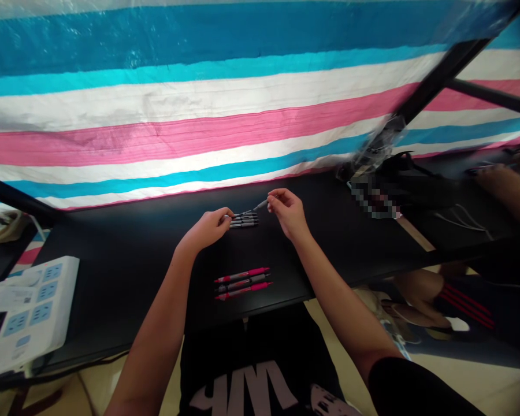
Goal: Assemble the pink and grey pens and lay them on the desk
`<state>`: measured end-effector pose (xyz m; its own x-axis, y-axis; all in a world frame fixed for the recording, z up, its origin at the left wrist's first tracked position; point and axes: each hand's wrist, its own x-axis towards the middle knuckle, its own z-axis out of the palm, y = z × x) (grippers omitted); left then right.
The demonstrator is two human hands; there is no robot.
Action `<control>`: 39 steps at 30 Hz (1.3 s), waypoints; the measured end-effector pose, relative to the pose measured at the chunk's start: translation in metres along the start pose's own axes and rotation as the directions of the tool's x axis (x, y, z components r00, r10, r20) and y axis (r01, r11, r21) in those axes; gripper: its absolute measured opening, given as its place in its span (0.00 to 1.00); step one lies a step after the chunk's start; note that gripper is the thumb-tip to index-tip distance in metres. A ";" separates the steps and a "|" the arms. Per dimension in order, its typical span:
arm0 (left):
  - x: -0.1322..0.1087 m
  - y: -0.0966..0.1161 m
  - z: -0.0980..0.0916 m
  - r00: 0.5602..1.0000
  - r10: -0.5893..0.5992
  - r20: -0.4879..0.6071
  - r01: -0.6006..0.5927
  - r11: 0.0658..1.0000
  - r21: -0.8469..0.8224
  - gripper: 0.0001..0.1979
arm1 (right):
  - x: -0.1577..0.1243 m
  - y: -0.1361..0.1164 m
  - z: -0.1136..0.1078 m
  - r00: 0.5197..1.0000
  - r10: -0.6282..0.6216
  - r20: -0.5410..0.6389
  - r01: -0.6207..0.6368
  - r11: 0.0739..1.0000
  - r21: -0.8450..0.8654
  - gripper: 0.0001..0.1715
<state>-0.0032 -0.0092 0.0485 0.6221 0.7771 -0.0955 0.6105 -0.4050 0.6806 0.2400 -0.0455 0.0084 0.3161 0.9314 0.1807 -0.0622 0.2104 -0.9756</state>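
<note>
Several grey-and-black pens (246, 221) lie side by side on the black table (125, 248). My left hand (208, 228) is at their left ends, thumb and fingers closed on a pen there; its fingers hide those ends. To the right of the row, my right hand (287, 212) pinches a grey pen (260, 205), which slants down toward the row. Nearer to me lie two pens with pink-red ends, a red pen (242, 274) and a second red pen (245, 290), with a dark grey pen (243, 282) between them.
A white power strip (58, 323) with blue sockets is at the left edge. Striped sheeting (199, 115) hangs behind the table. To the right are a black bag (409, 179), a wooden strip (416, 232) and a pale cable (470, 219). Another person's hand (500, 179) is at far right.
</note>
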 end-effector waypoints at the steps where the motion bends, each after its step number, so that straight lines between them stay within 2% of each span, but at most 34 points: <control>1: 0.000 -0.001 0.000 1.000 0.000 0.000 0.000 1.000 -0.003 0.13 | 0.002 0.001 -0.002 0.999 -0.002 -0.042 0.003 1.000 0.026 0.20; 4: 0.001 -0.002 0.000 1.000 0.000 -0.004 0.000 1.000 -0.010 0.12 | 0.007 0.004 -0.007 0.988 0.028 -0.152 -0.013 0.995 0.100 0.20; 7: 0.000 0.000 0.000 1.000 0.005 -0.011 -0.005 1.000 -0.008 0.12 | 0.009 0.005 -0.009 0.986 0.071 -0.149 -0.051 0.990 0.130 0.22; 10: 0.000 0.001 0.001 1.000 0.009 -0.018 -0.009 1.000 0.002 0.13 | 0.003 0.003 -0.004 0.991 0.136 0.006 -0.135 0.979 0.154 0.21; 13: 0.000 0.002 0.003 0.999 0.022 -0.028 -0.022 1.000 0.013 0.12 | -0.005 0.002 0.005 0.942 0.223 0.251 -0.244 0.968 0.059 0.19; 15: 0.000 0.002 0.004 0.999 0.036 -0.030 -0.035 0.999 0.024 0.12 | -0.011 0.004 0.010 0.905 0.232 0.358 -0.239 0.971 -0.026 0.19; 17: 0.000 0.003 0.005 0.999 0.049 -0.023 -0.048 0.998 0.033 0.13 | -0.014 0.006 0.014 0.899 0.200 0.390 -0.192 0.979 -0.061 0.19; 19: 0.000 0.004 0.005 0.998 0.058 -0.013 -0.058 0.998 0.034 0.14 | -0.016 0.006 0.015 0.907 0.172 0.385 -0.166 0.985 -0.049 0.17; 23: -0.001 0.003 0.004 0.998 0.061 -0.028 -0.061 0.998 0.020 0.13 | -0.013 0.001 0.013 0.926 0.166 0.338 -0.201 0.977 0.071 0.15; 28: 0.000 0.000 0.005 0.995 0.082 -0.061 -0.083 0.997 -0.010 0.11 | -0.007 -0.006 0.006 0.963 0.174 0.207 -0.209 0.965 0.158 0.14; 32: 0.001 0.000 0.005 0.995 0.079 -0.063 -0.079 0.997 0.005 0.14 | -0.004 -0.006 0.003 0.975 0.173 0.143 -0.195 0.969 0.155 0.14; 39: 0.001 -0.001 0.005 0.987 0.126 -0.100 -0.122 0.992 0.041 0.13 | -0.004 0.003 0.004 0.970 0.190 0.148 -0.201 0.978 0.058 0.17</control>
<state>-0.0004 -0.0102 0.0444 0.6418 0.7642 0.0642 0.5493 -0.5165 0.6568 0.2344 -0.0477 0.0055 0.1545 0.9880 0.0083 -0.1795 0.0363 -0.9831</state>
